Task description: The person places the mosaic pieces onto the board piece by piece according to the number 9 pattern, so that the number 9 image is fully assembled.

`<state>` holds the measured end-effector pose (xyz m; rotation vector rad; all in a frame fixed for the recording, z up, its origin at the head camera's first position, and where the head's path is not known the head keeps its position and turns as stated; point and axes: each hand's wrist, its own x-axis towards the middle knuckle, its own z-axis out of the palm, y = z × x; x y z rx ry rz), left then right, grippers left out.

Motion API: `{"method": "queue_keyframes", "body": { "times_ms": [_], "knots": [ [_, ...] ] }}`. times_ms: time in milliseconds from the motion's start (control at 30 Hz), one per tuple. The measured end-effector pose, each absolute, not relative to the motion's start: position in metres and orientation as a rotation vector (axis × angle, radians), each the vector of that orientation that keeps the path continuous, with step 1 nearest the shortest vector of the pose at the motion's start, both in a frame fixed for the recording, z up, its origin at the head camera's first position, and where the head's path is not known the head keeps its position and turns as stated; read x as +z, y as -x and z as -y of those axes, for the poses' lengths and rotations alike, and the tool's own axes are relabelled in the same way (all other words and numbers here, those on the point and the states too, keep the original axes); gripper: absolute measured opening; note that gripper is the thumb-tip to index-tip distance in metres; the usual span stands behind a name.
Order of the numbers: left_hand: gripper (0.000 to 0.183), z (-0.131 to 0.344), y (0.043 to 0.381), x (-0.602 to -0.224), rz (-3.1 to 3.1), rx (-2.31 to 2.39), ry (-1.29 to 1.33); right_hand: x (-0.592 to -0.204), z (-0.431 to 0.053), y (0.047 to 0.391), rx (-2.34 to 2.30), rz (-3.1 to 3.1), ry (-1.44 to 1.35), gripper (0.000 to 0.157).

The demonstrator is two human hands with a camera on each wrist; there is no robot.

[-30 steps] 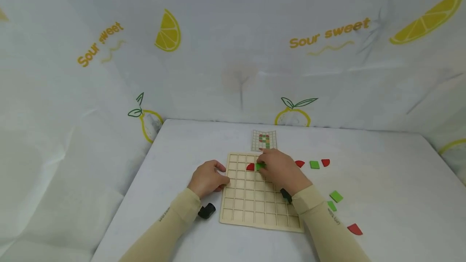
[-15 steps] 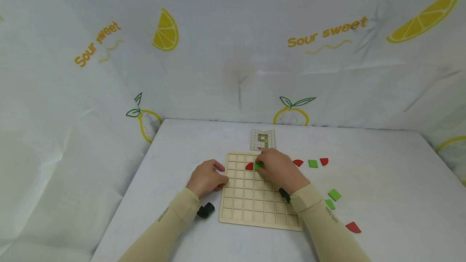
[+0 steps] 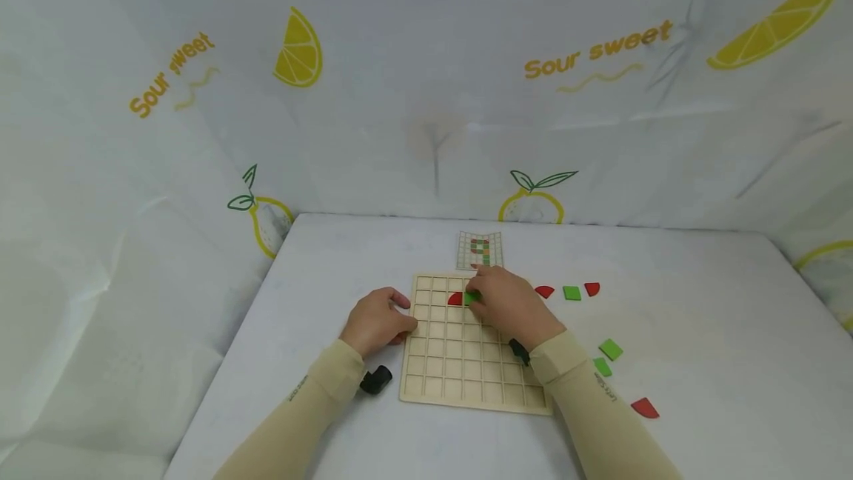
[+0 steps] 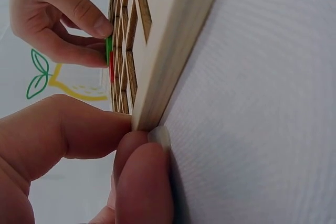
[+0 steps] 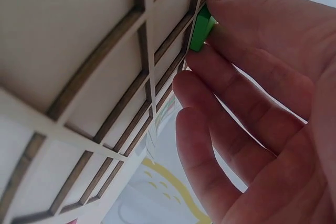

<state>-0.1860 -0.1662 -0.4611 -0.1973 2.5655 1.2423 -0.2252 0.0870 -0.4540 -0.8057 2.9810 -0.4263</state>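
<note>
A pale wooden grid board (image 3: 453,370) lies on the white table. My left hand (image 3: 377,321) grips its left edge; in the left wrist view the thumb (image 4: 89,127) lies on the upper face, with fingertips (image 4: 144,182) at the underside. Over an upper cell my right hand (image 3: 516,307) pinches a green tile (image 5: 201,27) between thumb and fingers. That tile is tilted at the cell in the right wrist view, its far part hidden by the thumb. Just left of it, a red quarter-circle tile (image 3: 456,298) sits in the board.
A small pattern card (image 3: 469,250) lies behind the board. To the right are red quarter-circle tiles (image 3: 592,289), green square tiles (image 3: 610,350) and a cut-cornered green tile (image 3: 603,367). Black wrist devices (image 3: 377,380) sit at both cuffs.
The whole head view has shifted slightly. Both hands keep their places at the board, and the right hand still holds the green tile beside the red one.
</note>
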Motion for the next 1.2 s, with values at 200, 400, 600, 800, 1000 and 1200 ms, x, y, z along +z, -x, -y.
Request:
{"method": "queue_keyframes", "body": {
  "times_ms": [200, 400, 600, 800, 1000, 1200],
  "knots": [
    [0.032, 0.1652, 0.1869, -0.4609, -2.565, 1.236, 0.186, -0.4519, -0.089, 0.2243, -0.421, -2.98, 0.805, 0.014],
    [0.031, 0.1662, 0.1883, -0.4615, -2.575, 1.226, 0.192, -0.4523, -0.0874, 0.2263, -0.417, -2.994, 0.829, 0.014],
    [0.032, 0.1666, 0.1888, -0.462, -2.566, 1.242, 0.196, -0.4534, -0.0864, 0.2271, -0.405, -2.996, 0.832, 0.016],
    [0.032, 0.1659, 0.1892, -0.4618, -2.565, 1.241, 0.2, -0.4532, -0.0865, 0.2268, -0.383, -3.004, 0.838, 0.015],
    [0.032, 0.1657, 0.1887, -0.4614, -2.559, 1.243, 0.21, -0.4545, -0.0859, 0.2266, -0.358, -3.009, 0.828, 0.016],
    [0.032, 0.1664, 0.1886, -0.4617, -2.559, 1.242, 0.213, -0.4534, -0.0847, 0.2259, -0.379, -2.997, 0.814, 0.018]
  ]
}}
